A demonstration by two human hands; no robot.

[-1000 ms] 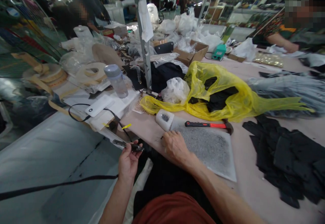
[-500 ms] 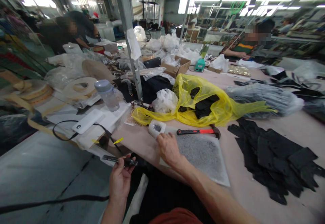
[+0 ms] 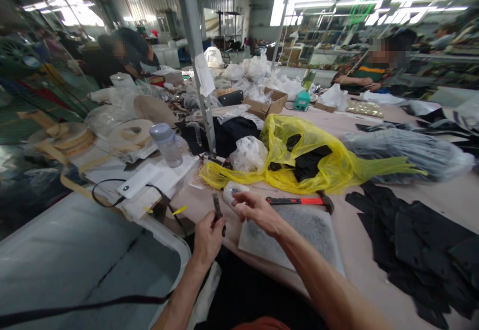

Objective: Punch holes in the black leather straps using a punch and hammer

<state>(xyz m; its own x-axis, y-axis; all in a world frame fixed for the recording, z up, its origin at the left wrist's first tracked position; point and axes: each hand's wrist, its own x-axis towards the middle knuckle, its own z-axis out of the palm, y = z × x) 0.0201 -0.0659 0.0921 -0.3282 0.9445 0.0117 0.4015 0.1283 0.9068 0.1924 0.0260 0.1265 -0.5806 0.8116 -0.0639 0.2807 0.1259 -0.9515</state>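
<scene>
My left hand [image 3: 209, 233] is closed round a short, narrow dark strip [image 3: 216, 205], held upright just off the table's front edge. Its exact kind is not clear. To the right of it, my right hand [image 3: 258, 213] has its fingers bent together beside a small white tub [image 3: 231, 193] with dark bits in it. Whatever lies between those fingertips is too small to make out. Below the right wrist is a flat grey speckled slab [image 3: 299, 235] with a pale border. A hammer [image 3: 299, 201] with a red and black handle lies along the slab's far edge.
Black cut pieces [image 3: 415, 245] are heaped at right. Behind the hammer lies a yellow mesh bag [image 3: 318, 155] with black pieces inside. A bottle [image 3: 166, 145], a white power bank [image 3: 138, 180] and a metal post [image 3: 202, 71] stand or lie left. Two people work further back.
My left hand has moved up and right, turning the dark strip from level to upright. My right hand has shifted slightly right, its fingers lifted beside the tub. The view has shifted a little.
</scene>
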